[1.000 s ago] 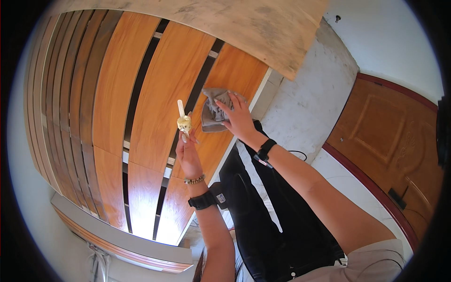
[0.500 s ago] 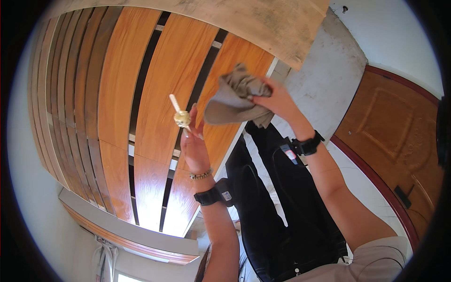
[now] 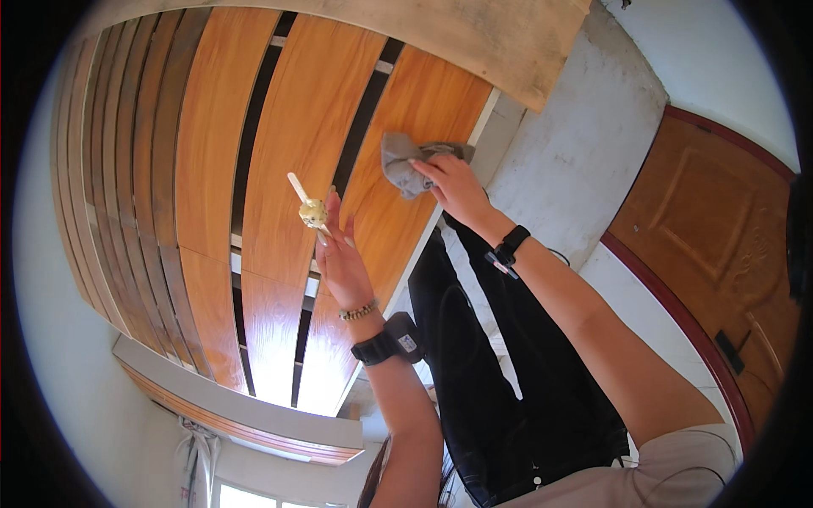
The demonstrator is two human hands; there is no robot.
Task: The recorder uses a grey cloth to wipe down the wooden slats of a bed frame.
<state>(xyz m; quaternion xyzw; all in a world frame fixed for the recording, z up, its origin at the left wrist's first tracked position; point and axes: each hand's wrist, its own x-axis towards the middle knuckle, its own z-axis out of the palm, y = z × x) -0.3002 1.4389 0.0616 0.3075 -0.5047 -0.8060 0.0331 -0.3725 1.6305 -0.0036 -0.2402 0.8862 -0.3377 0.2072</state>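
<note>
My left hand (image 3: 341, 262) is raised over the wooden slats, its fingers pinching a small pale stick with a yellowish lump (image 3: 312, 213) around its middle. One end of the stick points up and away from the hand; its exact kind does not show. At the right, my right hand (image 3: 453, 182) grips a bunched grey-brown cloth (image 3: 398, 165). The cloth lies on or just over the orange-brown board (image 3: 428, 106) near its right edge, with part of it hidden under my fingers.
Wide boards (image 3: 318, 102) with dark gaps between them form a slatted bed base. Narrower brown slats (image 3: 152, 169) lie farther left. A plywood sheet (image 3: 474, 38) covers the far end. A brown door (image 3: 711, 245) with a red frame is at the right.
My right hand has moved left and lower onto the board, and the cloth, loosely spread before, is now bunched up. My left hand has shifted slightly left with the stick.
</note>
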